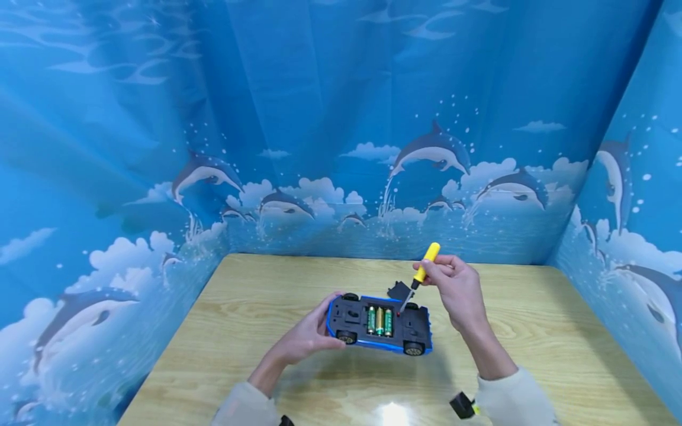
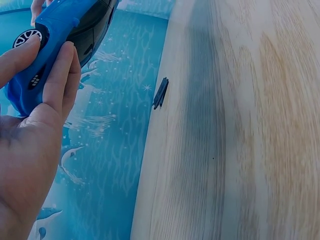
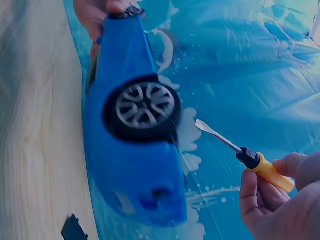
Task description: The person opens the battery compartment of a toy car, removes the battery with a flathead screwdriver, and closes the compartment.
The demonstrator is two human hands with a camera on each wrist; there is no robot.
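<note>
In the head view, my left hand (image 1: 305,338) grips one end of a blue toy car (image 1: 411,324), underside up above the table. Three green-and-gold batteries (image 1: 380,321) lie side by side in its uncovered compartment. My right hand (image 1: 462,291) pinches a yellow-handled screwdriver (image 1: 429,259) with its shaft slanting down toward the chassis beside the batteries. In the right wrist view, the flat screwdriver tip appears apart from the car's wheel (image 3: 145,105). The left wrist view shows thumb and fingers around the car's body (image 2: 57,20); its underside is hidden there.
A small black plastic cover (image 1: 397,290) lies on the wooden table (image 1: 256,284) behind the car. Near my right sleeve is a black block-like object (image 1: 462,406). Blue dolphin-print curtains (image 1: 330,118) stand around the back and sides.
</note>
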